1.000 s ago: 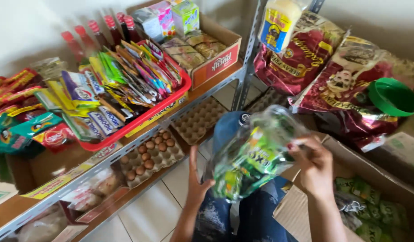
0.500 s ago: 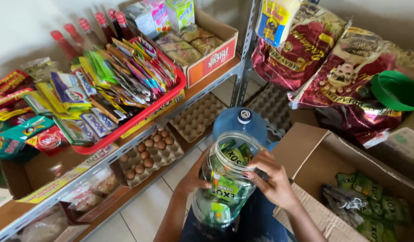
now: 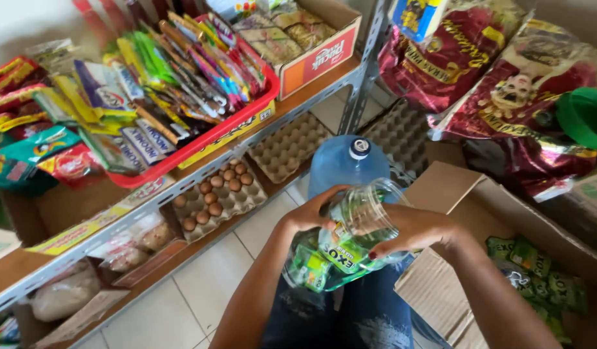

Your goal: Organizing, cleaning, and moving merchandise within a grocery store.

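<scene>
Both hands clasp the clear plastic jar point(image 3: 350, 239) of green sachets over the lap; left hand point(image 3: 308, 213) wraps its side, right hand point(image 3: 411, 232) its mouth; since a second ago it has dropped lower, beside the blue water bottle point(image 3: 347, 171).

A small grocery shop or its stockroom: metal shelves point(image 3: 201, 171) carry a red basket point(image 3: 201, 139) packed with snack sachets, egg trays point(image 3: 217, 197) sit below, big red sacks point(image 3: 505, 97) lean on the right, and an open carton point(image 3: 479, 213) of green packets stands on the tiled floor point(image 3: 162, 310).
</scene>
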